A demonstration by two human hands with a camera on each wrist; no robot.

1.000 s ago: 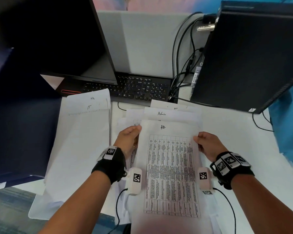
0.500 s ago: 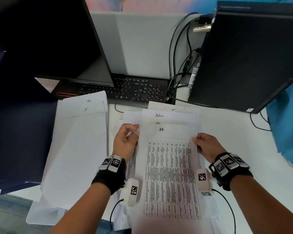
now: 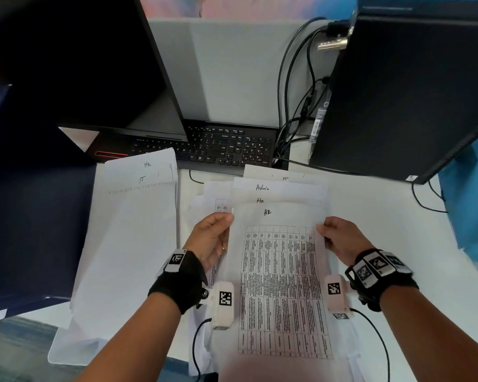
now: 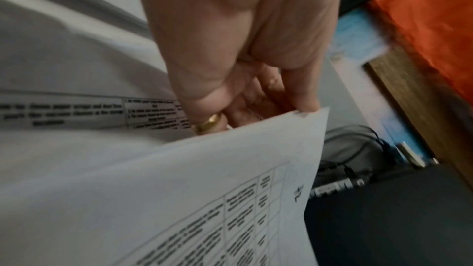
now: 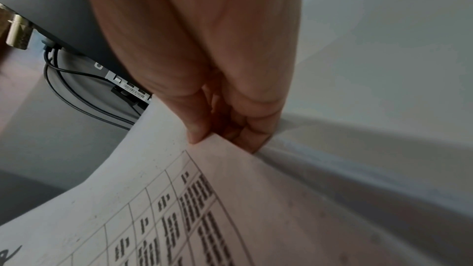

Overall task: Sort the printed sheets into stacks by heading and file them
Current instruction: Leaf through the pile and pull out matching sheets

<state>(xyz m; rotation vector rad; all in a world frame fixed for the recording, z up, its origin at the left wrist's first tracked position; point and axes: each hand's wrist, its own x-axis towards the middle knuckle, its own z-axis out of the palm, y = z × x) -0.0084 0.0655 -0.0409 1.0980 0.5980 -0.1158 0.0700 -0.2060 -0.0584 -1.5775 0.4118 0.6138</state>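
Note:
A printed sheet (image 3: 282, 285) with a table and the handwritten heading "HR" is held up above the desk between both hands. My left hand (image 3: 213, 238) pinches its left edge, thumb on top; in the left wrist view the left hand (image 4: 256, 108) grips the HR sheet (image 4: 204, 199). My right hand (image 3: 340, 238) pinches the right edge, and the right wrist view shows the right hand (image 5: 227, 128) on the HR sheet (image 5: 179, 209). Under it lies a loose pile of sheets (image 3: 276, 188) headed "Admin" and "HR". A second stack (image 3: 127, 244) lies at the left.
A black keyboard (image 3: 218, 147) and a monitor (image 3: 75, 59) stand behind the papers. A dark computer tower (image 3: 403, 86) with cables (image 3: 293, 119) is at the back right. A dark blue folder (image 3: 25, 202) lies at the far left on the white desk (image 3: 384, 221).
The HR sheet has come slightly nearer and higher off the pile. My left hand has shifted its pinch on the sheet's left edge; the right hand keeps its hold.

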